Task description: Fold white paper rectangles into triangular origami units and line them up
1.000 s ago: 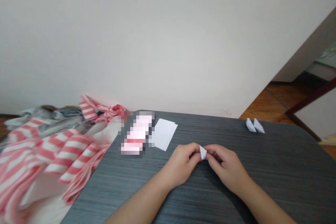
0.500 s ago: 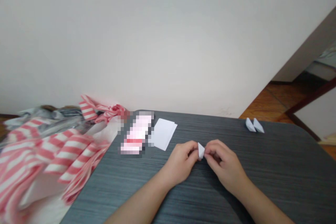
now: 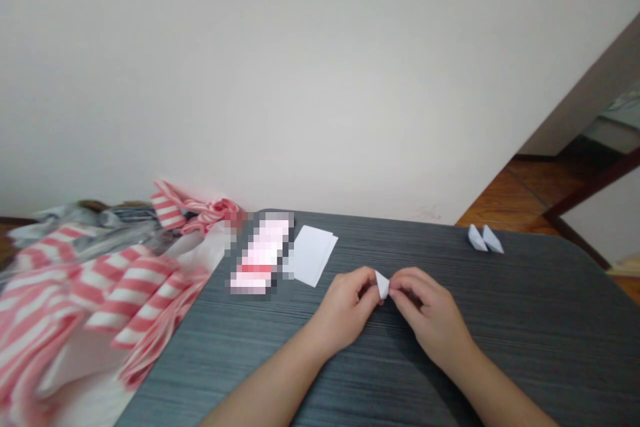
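A small folded piece of white paper point(image 3: 383, 285) is held between my two hands, just above the dark table. My left hand point(image 3: 350, 307) pinches its left side between thumb and fingers. From the other side, the thumb and fingertips of my right hand point(image 3: 425, 303) close on its right edge. Two similar folded paper pieces point(image 3: 485, 239) lie side by side near the table's far right edge. Flat sheets of white paper point(image 3: 311, 255) lie in a small stack beyond my left hand.
The dark wood-grain table point(image 3: 240, 360) reaches to a pale wall point(image 3: 320, 80). A blurred-out pinkish object point(image 3: 263, 253) lies left of the sheets. Red-and-white striped cloth point(image 3: 125, 280) is heaped along the left side. Wooden flooring point(image 3: 505, 193) shows at the right.
The folded paper has tilted slightly between my fingers, its top point shifting a little left. Both hands stay almost in place, and everything else is unmoved.
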A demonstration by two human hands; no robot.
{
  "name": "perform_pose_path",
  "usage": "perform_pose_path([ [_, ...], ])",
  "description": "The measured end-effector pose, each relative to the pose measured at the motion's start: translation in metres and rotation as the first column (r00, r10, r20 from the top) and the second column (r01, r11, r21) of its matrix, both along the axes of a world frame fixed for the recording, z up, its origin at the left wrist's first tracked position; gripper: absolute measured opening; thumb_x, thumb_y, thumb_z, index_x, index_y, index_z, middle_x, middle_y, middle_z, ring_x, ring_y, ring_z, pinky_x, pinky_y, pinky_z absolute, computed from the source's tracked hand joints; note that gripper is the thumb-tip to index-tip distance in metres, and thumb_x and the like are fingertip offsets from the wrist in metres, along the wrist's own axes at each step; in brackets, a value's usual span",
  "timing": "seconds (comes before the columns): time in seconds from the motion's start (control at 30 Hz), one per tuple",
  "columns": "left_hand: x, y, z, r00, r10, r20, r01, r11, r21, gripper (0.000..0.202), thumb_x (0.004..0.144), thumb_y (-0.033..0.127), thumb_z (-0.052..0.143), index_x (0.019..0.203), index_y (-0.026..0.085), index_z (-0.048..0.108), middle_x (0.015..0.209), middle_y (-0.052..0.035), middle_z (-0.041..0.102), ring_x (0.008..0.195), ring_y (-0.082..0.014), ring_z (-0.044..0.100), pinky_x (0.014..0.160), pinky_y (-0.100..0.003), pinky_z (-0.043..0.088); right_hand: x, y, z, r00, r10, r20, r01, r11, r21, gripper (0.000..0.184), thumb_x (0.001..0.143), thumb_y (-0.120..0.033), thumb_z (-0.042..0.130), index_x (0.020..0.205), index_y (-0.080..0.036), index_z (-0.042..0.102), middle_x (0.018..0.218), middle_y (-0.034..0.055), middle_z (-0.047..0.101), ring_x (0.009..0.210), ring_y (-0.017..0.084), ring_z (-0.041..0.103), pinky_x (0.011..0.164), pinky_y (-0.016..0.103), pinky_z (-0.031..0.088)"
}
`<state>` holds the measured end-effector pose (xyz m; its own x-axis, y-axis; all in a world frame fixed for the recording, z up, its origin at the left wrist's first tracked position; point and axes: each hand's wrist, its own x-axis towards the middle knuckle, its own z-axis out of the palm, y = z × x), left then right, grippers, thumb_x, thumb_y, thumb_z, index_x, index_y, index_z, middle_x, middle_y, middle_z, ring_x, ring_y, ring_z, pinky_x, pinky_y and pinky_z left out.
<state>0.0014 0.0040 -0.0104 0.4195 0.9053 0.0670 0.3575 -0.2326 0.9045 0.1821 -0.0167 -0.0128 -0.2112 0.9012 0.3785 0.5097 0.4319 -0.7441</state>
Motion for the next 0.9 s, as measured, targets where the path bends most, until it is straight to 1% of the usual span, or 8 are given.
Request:
perform_pose_path([
  [0.13, 0.0004, -0.0006, 0.0011, 1.000, 0.005, 0.013, -0.005, 1.000, -0.001, 0.020, 0.092, 0.020, 0.046, 0.080, 0.017, 0.063, 0.075, -0.0002, 0.066, 0.071, -0.0142, 0.059, 0.065, -0.023, 0.040, 0.0001, 0.0000, -0.0002, 1.000, 0.001, -0.015, -0.001, 1.000, -0.004, 0.014, 0.091, -0.015, 0.056, 0.084, -0.021, 0.066, 0.087, 0.0053, 0.067, 0.082, 0.020, 0.064, 0.074, 0.029, 0.050],
  [0.33, 0.0004, -0.0004, 0.0026, 1.000, -0.008, 0.026, 0.008, 1.000, -0.019, 0.021, 0.092, 0.019, 0.046, 0.081, 0.018, 0.063, 0.076, -0.0011, 0.067, 0.073, -0.0150, 0.060, 0.066, -0.023, 0.042, 0.0004, 0.0006, -0.0005, 0.999, 0.001, -0.033, -0.002, 1.000, -0.026, 0.013, 0.091, -0.017, 0.056, 0.083, -0.021, 0.066, 0.087, 0.0053, 0.067, 0.081, 0.020, 0.065, 0.073, 0.030, 0.051],
  [0.47, 0.0004, 0.0001, 0.0023, 1.000, -0.006, 0.021, 0.006, 1.000, -0.019, 0.020, 0.092, 0.019, 0.046, 0.081, 0.018, 0.063, 0.075, -0.0008, 0.066, 0.072, -0.0147, 0.059, 0.066, -0.023, 0.042, -0.0014, 0.0000, 0.0008, 0.999, 0.018, -0.031, -0.019, 0.999, -0.034, 0.015, 0.091, -0.016, 0.054, 0.081, -0.020, 0.065, 0.086, 0.0055, 0.066, 0.080, 0.020, 0.063, 0.072, 0.029, 0.050],
  [0.6, 0.0000, -0.0001, 0.0020, 1.000, -0.016, 0.012, 0.016, 1.000, -0.012, 0.019, 0.092, 0.020, 0.047, 0.082, 0.018, 0.063, 0.076, -0.0005, 0.066, 0.072, -0.0144, 0.059, 0.066, -0.023, 0.041, -0.0025, -0.0002, 0.0007, 0.999, -0.009, -0.041, 0.007, 0.999, -0.043, 0.016, 0.091, -0.016, 0.055, 0.079, -0.020, 0.064, 0.085, 0.0052, 0.065, 0.078, 0.019, 0.063, 0.071, 0.029, 0.049],
  [0.9, -0.0007, -0.0008, 0.0036, 1.000, -0.019, 0.007, 0.019, 1.000, -0.002, 0.018, 0.091, 0.019, 0.048, 0.081, 0.017, 0.062, 0.075, -0.0006, 0.066, 0.072, -0.0143, 0.059, 0.066, -0.022, 0.041, -0.0007, 0.0000, -0.0012, 0.999, -0.012, -0.039, 0.011, 0.999, -0.044, 0.013, 0.090, -0.015, 0.058, 0.082, -0.021, 0.066, 0.087, 0.0046, 0.067, 0.081, 0.020, 0.064, 0.074, 0.029, 0.049],
])
